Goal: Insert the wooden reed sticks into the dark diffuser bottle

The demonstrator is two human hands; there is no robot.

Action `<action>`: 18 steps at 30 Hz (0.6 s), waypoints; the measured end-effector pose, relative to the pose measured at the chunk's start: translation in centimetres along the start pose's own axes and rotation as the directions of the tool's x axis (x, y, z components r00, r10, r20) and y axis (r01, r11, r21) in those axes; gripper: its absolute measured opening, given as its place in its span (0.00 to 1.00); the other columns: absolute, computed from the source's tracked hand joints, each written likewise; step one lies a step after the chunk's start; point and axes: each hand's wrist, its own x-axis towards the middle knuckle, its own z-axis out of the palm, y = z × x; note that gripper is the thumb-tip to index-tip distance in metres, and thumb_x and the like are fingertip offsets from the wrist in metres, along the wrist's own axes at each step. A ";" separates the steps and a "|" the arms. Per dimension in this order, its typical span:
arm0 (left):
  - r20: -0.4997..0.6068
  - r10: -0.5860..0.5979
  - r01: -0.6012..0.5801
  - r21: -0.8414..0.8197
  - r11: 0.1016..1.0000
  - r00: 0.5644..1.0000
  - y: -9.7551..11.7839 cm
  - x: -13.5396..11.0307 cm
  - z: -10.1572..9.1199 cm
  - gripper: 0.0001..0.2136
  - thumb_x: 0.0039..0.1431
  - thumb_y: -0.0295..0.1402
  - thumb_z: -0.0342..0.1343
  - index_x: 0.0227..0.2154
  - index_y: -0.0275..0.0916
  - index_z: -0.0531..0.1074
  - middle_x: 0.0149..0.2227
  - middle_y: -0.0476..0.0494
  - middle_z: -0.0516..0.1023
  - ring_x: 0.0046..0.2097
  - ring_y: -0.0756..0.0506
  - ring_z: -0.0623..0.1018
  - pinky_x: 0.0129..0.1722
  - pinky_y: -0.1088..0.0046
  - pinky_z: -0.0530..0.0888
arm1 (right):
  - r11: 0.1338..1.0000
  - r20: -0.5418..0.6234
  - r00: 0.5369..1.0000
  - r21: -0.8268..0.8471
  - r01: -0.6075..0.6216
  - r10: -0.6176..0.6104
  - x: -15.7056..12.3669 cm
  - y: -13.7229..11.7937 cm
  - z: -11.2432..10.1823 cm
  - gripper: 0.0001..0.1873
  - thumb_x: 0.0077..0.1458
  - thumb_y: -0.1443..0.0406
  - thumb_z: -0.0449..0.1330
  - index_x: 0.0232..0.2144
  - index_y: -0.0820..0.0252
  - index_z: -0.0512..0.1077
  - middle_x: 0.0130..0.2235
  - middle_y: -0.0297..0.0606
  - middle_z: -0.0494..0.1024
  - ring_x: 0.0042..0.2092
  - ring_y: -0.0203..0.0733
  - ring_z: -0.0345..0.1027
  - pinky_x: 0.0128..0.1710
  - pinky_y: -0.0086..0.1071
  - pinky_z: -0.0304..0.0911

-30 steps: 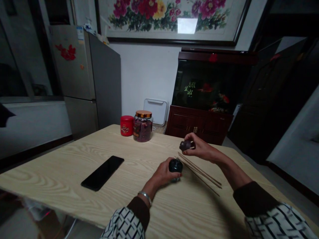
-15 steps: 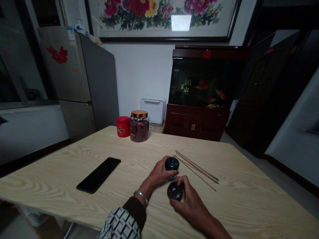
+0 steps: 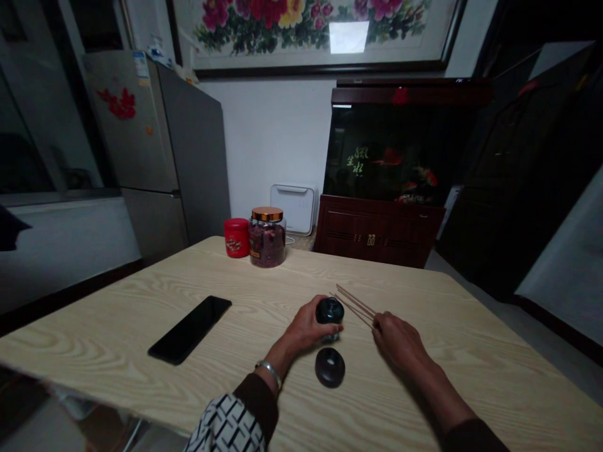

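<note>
A black smartphone [image 3: 189,330] lies on the pale wood-grain counter [image 3: 94,333], left of centre. At the counter's far edge stand a red tin [image 3: 236,238] and, just beside it, a glass jar [image 3: 267,242] with a copper-coloured lid, packed with dark reddish dried pieces. Behind them a white plastic box [image 3: 294,208] stands against the wall. At upper left is a grey refrigerator [image 3: 141,150] with a red paper decoration on its door. Right of centre, an aquarium [image 3: 391,150] with red fish sits on a dark wood cabinet [image 3: 377,232], and a framed peony painting [image 3: 306,25] runs along the top of the frame.
</note>
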 end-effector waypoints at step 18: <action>-0.015 -0.017 0.017 0.005 1.000 1.000 -0.3 0.3 0.1 0.30 0.39 0.39 0.69 0.47 0.37 0.69 0.39 0.42 0.75 0.43 0.41 0.74 0.44 0.64 0.71 | 0.824 -0.056 0.993 0.564 -0.058 0.108 2.8 0.0 -0.3 0.06 0.54 0.65 0.55 0.30 0.60 0.72 0.27 0.38 0.76 0.29 0.41 0.69 0.28 0.31 0.56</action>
